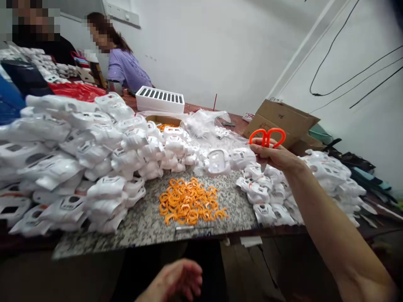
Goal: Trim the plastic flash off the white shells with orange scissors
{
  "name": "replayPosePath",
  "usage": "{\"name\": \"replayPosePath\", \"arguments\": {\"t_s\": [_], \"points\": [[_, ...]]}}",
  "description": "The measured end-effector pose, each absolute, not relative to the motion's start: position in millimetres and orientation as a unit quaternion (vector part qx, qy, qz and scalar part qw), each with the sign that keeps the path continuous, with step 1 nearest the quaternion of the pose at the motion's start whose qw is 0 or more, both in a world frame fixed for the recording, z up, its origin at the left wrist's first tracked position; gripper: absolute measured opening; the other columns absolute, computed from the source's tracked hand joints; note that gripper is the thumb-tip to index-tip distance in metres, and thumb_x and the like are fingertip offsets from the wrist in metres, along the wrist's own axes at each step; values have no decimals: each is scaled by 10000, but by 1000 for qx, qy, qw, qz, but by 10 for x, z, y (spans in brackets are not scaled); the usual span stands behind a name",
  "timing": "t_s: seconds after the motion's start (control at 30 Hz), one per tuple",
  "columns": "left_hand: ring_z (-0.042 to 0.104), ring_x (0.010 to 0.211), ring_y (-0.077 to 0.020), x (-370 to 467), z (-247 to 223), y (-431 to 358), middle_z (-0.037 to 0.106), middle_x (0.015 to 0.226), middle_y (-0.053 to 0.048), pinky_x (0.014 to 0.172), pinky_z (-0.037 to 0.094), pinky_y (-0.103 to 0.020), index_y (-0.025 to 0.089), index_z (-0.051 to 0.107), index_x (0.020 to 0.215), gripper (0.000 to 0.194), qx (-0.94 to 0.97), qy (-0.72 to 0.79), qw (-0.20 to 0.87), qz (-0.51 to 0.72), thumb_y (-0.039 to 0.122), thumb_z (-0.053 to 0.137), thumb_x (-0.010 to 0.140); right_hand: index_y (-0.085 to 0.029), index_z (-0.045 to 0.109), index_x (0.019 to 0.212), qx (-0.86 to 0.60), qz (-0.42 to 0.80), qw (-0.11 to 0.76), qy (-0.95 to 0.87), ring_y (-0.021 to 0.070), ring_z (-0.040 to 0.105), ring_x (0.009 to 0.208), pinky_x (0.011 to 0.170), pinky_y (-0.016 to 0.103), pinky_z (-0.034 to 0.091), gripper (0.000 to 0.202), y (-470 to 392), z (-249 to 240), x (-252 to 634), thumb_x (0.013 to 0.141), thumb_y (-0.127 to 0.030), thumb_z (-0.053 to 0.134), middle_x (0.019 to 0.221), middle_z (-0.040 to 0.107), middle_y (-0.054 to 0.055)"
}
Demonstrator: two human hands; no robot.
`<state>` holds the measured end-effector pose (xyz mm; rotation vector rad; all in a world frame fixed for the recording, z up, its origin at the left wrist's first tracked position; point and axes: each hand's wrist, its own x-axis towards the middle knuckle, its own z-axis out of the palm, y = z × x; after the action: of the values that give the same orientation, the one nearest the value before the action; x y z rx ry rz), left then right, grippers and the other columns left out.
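My right hand is closed on scissors with orange handles, held above the right heap of white plastic parts. The handles point up and the blades point down, mostly hidden by the hand. My left hand is below the table's front edge, fingers apart and slightly curled, holding nothing. Between the heaps, a pile of small orange curved pieces lies on the speckled grey board. Two white parts sit behind it, beside clear plastic film.
A large stack of white parts fills the left. Behind stand a white slotted box and a small tray of orange pieces. A cardboard box is at the back right. Two people, one in a purple top, are at the back left.
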<state>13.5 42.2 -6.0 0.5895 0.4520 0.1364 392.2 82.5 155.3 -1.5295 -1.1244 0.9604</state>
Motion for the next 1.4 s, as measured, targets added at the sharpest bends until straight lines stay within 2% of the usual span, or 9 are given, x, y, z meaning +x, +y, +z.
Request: {"name": "replayPosePath", "arguments": {"t_s": [0.13, 0.37, 0.57, 0.7, 0.83, 0.97, 1.07, 1.2, 1.4], "points": [[613, 835, -248, 150, 102, 378, 667, 917, -115, 756, 450, -359, 133, 682, 1029, 505, 337, 179, 914, 139, 568, 544, 813, -183, 630, 738, -617, 450, 440, -471, 59, 395, 475, 397, 185, 291, 372, 383, 1454, 3369, 588, -483, 790, 584, 478, -31], [622, 833, -242, -17, 171, 217, 661, 914, -104, 742, 443, -361, 137, 645, 1027, 516, 334, 168, 909, 185, 585, 449, 861, -177, 653, 721, -576, 541, 363, -495, 97, 473, 536, 430, 204, 323, 379, 98, 1212, 2845, 597, -516, 769, 654, 557, 11], [624, 830, -227, -152, 131, 119, 651, 933, -103, 743, 447, -347, 126, 642, 988, 515, 322, 165, 911, 197, 576, 414, 881, -186, 646, 717, -586, 537, 421, -436, 91, 464, 537, 446, 200, 333, 408, 30, 977, 2716, 520, -501, 814, 641, 551, -6], [619, 844, -234, -194, 86, 61, 649, 952, -108, 750, 456, -355, 126, 653, 987, 482, 331, 158, 903, 223, 552, 458, 870, -184, 626, 695, -576, 548, 441, -417, 70, 373, 480, 411, 190, 267, 418, -27, 826, 2600, 523, -521, 802, 561, 464, -31], [589, 1003, -289, -155, 26, -56, 606, 1178, -138, 798, 450, -383, 174, 626, 1140, 428, 370, 170, 876, 258, 458, 594, 822, -201, 616, 755, -541, 564, 505, -365, 52, 262, 449, 395, 181, 194, 458, -87, 612, 2351, 517, -549, 794, 534, 366, -59], [337, 1328, -325, -33, -24, -130, 403, 1453, -88, 1011, 343, -458, 272, 487, 1334, 546, 427, 161, 835, 308, 491, 564, 840, -237, 584, 799, -502, 554, 589, -306, 64, 227, 469, 413, 189, 194, 402, -181, 342, 1951, 598, -544, 748, 557, 340, -57], [225, 1392, -280, 67, -33, -117, 391, 1465, -48, 1134, 181, -436, 259, 485, 1339, 559, 422, 145, 824, 349, 551, 486, 862, -257, 553, 783, -478, 559, 613, -289, 72, 230, 474, 427, 201, 205, 347, -271, 152, 1629, 654, -538, 710, 570, 347, -50], [251, 1385, -263, 137, 21, -78, 448, 1424, -31, 1163, 123, -398, 256, 496, 1319, 596, 328, 165, 843, 393, 602, 493, 833, -286, 513, 772, -483, 547, 619, -290, 95, 268, 472, 441, 226, 239, 325, -364, -59, 1315, 694, -566, 659, 563, 369, -45], [407, 1291, -294, 80, 55, 14, 572, 1297, -89, 1126, 245, -415, 174, 605, 1187, 546, 306, 218, 845, 380, 578, 507, 832, -246, 595, 831, -528, 526, 584, -321, 113, 414, 535, 491, 243, 311, 285, -494, -177, 1212, 782, -527, 604, 600, 499, -25]]}}
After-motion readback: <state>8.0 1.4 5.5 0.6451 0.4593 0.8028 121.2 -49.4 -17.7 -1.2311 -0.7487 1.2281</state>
